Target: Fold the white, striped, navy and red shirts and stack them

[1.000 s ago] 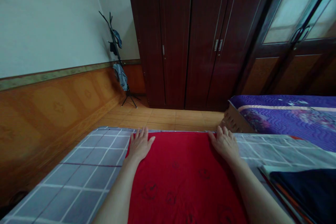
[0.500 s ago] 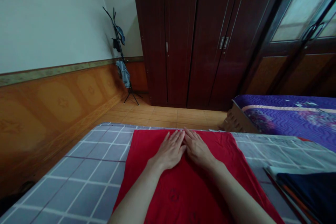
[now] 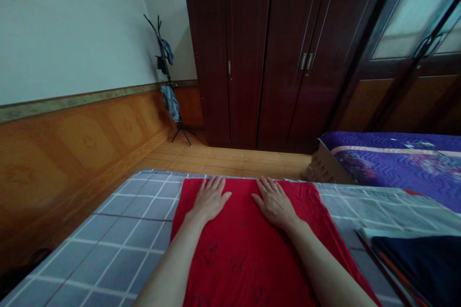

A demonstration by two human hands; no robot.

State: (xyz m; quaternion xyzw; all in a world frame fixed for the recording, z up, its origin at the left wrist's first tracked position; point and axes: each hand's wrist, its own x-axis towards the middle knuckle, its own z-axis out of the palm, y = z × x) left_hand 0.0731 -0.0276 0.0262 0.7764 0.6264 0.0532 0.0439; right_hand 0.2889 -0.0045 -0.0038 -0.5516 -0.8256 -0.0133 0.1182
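A red cloth [image 3: 241, 249] with dark printed marks lies spread over a grey checked cover [image 3: 118, 235]. My left hand [image 3: 210, 199] rests flat on the cloth's far left part, its thumb pointing inward. On the far right part lies my right hand [image 3: 275, 203], palm down with the fingers stretched toward the far edge. A strip of red cloth shows between the two hands, and neither hand grips it.
Folded dark blue cloth [image 3: 421, 261] lies on other folded pieces at the right. Beyond are a bed with a purple cover [image 3: 399, 158], a dark red wardrobe [image 3: 248, 57] and a coat rack [image 3: 167, 69] with things hanging on it.
My hands were together with fingertips touching near the far edge's middle. They have moved apart, my left hand going farther left and my right hand slightly right.
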